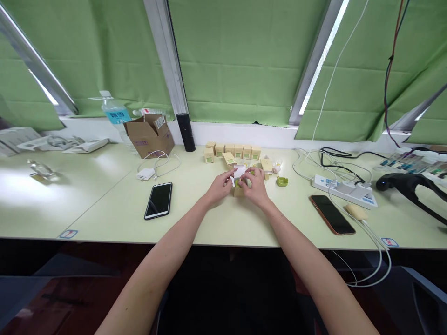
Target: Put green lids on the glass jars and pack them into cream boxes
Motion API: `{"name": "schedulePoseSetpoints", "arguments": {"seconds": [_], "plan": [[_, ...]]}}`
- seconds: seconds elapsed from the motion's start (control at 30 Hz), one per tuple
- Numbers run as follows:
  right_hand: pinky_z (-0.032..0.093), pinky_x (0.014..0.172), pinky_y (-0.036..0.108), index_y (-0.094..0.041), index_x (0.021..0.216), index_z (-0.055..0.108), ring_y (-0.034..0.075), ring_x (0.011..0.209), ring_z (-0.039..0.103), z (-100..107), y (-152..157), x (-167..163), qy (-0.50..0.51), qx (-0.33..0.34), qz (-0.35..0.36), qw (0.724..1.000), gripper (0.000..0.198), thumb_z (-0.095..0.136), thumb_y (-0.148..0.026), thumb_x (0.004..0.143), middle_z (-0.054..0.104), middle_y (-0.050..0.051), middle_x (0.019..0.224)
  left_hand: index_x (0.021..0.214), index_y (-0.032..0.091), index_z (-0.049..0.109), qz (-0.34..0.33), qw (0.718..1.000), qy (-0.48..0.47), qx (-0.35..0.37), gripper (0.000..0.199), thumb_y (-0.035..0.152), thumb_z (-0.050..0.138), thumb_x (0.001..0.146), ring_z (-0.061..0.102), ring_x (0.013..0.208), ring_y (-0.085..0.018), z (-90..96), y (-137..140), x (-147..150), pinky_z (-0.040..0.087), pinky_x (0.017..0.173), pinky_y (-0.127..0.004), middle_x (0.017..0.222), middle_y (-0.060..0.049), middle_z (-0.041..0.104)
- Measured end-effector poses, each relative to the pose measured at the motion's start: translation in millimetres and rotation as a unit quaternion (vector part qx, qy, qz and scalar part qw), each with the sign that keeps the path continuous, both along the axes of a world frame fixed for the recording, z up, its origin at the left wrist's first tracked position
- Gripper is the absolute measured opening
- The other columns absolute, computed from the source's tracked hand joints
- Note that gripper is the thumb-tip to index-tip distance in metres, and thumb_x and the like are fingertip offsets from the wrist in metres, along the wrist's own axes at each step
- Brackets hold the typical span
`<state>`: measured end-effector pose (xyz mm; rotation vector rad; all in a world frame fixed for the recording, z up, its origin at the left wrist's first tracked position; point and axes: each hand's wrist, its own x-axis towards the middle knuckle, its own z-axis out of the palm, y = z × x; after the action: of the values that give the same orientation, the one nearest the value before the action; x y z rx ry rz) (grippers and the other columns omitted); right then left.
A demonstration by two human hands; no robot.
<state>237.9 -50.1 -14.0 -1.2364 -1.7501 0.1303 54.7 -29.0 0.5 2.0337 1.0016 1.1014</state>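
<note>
A small yellowish cardboard box (239, 192) stands on the table in front of me, its white-lined lid raised. My left hand (220, 187) pinches the left side of its lid with thumb and fingertips. Over the opening, the bent fingers of my right hand (256, 188) are closed at the box's right side; what lies between them is hidden. A bit of a green item (237, 183) shows in the opening. Just to the right lies a loose green case (282, 181). Behind my hands stand several similar small boxes (238, 151), one more box (229, 159) tilted with its lid up.
A white phone (159, 201) lies left, near a white charger (145, 174). A brown carton (149, 137) and black cylinder (186, 132) stand behind. At right are another phone (331, 214), a power strip (344, 190) and tangled cables. The table's front edge (230, 245) runs below my forearms.
</note>
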Motion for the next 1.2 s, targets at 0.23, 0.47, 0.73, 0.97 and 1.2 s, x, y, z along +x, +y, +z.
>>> {"name": "schedulePoseSetpoints", "arguments": {"seconds": [0.23, 0.47, 0.73, 0.97, 1.2], "plan": [[0.045, 0.106, 0.062, -0.025, 0.084, 0.073, 0.034, 0.112, 0.045, 1, 3, 0, 0.001, -0.048, -0.018, 0.999, 0.005, 0.069, -0.029, 0.085, 0.049, 0.009, 0.101, 0.148, 0.014, 0.06, -0.002, 1.0, 0.006, -0.005, 0.058, 0.018, 0.044, 0.093, 0.055, 0.076, -0.012, 1.5, 0, 1, 0.052, 0.078, -0.026, 0.11, -0.006, 0.069], [0.049, 0.1, 0.057, -0.026, 0.093, 0.073, 0.034, 0.111, 0.049, 3, 1, 2, -0.005, -0.045, 0.0, 0.999, 0.011, 0.063, -0.031, 0.091, 0.056, 0.01, 0.102, 0.148, 0.016, 0.061, -0.002, 1.0, -0.005, -0.014, 0.058, 0.022, 0.047, 0.092, 0.047, 0.067, -0.01, -0.3, 0, -2, 0.049, 0.069, -0.025, 0.108, -0.006, 0.068], [0.054, 0.076, 0.036, -0.025, 0.107, 0.061, 0.025, 0.099, 0.06, -2, 16, 14, 0.193, -0.041, 0.006, 0.98, 0.024, 0.054, -0.041, 0.091, 0.063, 0.007, 0.102, 0.142, 0.016, 0.066, -0.015, 0.999, -0.039, -0.022, 0.054, 0.026, 0.05, 0.091, 0.058, 0.078, -0.015, -3.2, 7, -5, 0.053, 0.078, -0.03, 0.105, -0.007, 0.072], [0.055, 0.073, 0.035, -0.024, 0.113, 0.057, 0.023, 0.092, 0.062, -6, 18, 8, 0.249, -0.109, 0.07, 0.96, 0.04, 0.065, -0.041, 0.077, 0.062, 0.004, 0.096, 0.131, 0.017, 0.064, -0.047, 0.994, -0.093, -0.038, 0.042, 0.035, 0.055, 0.094, 0.067, 0.106, -0.023, -2.1, 7, -1, 0.053, 0.092, -0.036, 0.122, -0.013, 0.072], [0.053, 0.073, 0.034, -0.025, 0.118, 0.055, 0.022, 0.094, 0.059, -9, 15, 3, 0.247, -0.136, 0.086, 0.956, 0.05, 0.069, -0.038, 0.072, 0.06, 0.003, 0.098, 0.129, 0.025, 0.036, -0.043, 0.989, -0.12, -0.072, 0.052, 0.035, 0.068, 0.089, 0.066, 0.089, -0.017, -6.0, 2, 6, 0.05, 0.088, -0.035, 0.103, -0.003, 0.071]]}}
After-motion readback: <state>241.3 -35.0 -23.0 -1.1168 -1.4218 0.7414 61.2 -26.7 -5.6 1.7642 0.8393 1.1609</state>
